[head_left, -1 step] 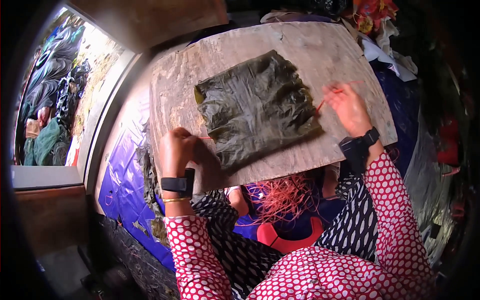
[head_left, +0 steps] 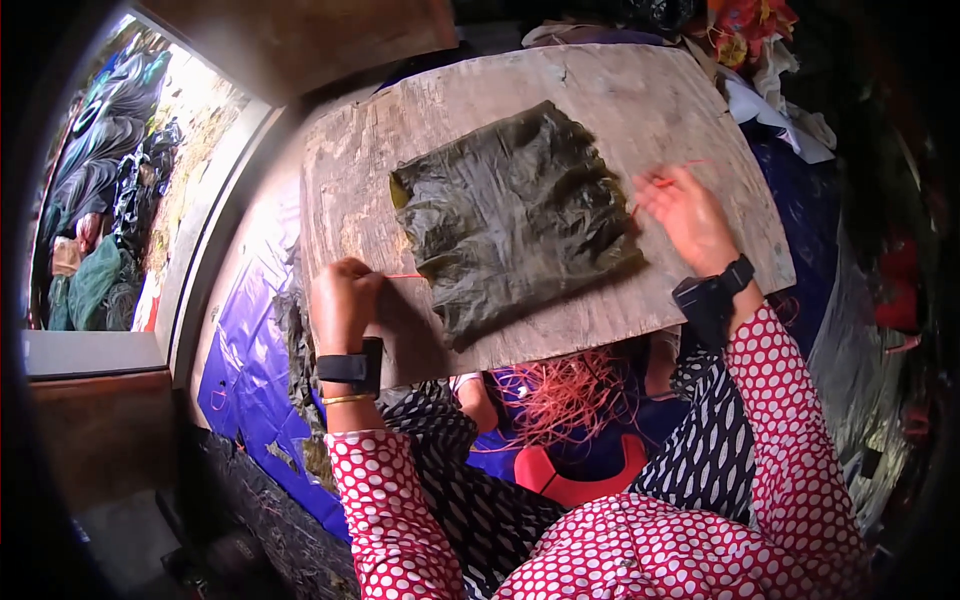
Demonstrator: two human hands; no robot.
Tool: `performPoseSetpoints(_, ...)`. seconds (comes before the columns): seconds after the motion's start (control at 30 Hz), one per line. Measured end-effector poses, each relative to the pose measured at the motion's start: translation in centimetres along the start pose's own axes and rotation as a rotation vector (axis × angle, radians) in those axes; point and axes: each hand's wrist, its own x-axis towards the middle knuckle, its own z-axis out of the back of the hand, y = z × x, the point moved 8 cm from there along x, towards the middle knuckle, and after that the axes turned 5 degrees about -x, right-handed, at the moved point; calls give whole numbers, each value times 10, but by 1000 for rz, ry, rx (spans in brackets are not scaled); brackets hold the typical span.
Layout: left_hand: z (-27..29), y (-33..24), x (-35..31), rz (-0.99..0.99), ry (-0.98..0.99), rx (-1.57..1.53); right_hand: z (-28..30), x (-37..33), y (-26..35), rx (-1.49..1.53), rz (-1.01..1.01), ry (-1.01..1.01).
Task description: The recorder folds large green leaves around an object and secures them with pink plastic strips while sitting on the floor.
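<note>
A dark olive, wrinkled thin sheet (head_left: 515,220), roughly square with ragged edges, lies flat on the wooden board. Red string (head_left: 403,276) comes out from beneath its left edge, and my left hand (head_left: 343,300) pinches that end near the board's left side. Beyond the sheet's right edge, my right hand (head_left: 690,215) has its fingers closed on the string's other end, slightly blurred. A loose tail of string sticks out past those fingers. Whatever part of the string runs under the sheet is hidden.
The wooden board (head_left: 400,130) sits in front of my lap. Below its near edge is a heap of red strings (head_left: 565,395), beside a red curved plastic piece (head_left: 580,485). Blue tarp (head_left: 255,365) lies at the left, and white crumpled material (head_left: 770,120) at the far right.
My right hand has shifted slightly left, nearer the sheet's edge. My left hand has drawn a little left, away from it, with the string. The sheet lies almost as before.
</note>
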Motion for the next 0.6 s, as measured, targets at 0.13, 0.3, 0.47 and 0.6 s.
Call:
performPoseSetpoints(0.13,2,10,1,3,-8,59,-13,11,-9,10,-12,103)
performPoseSetpoints(0.3,-29,-29,1,-120,73,-46,46,39,39,-9,11,-74)
performPoseSetpoints(0.47,9,18,10,35,-47,98,-41,27,7,-181,-111,233)
performPoseSetpoints(0.6,13,1,5,101,-18,117,-52,25,16,-221,-90,185)
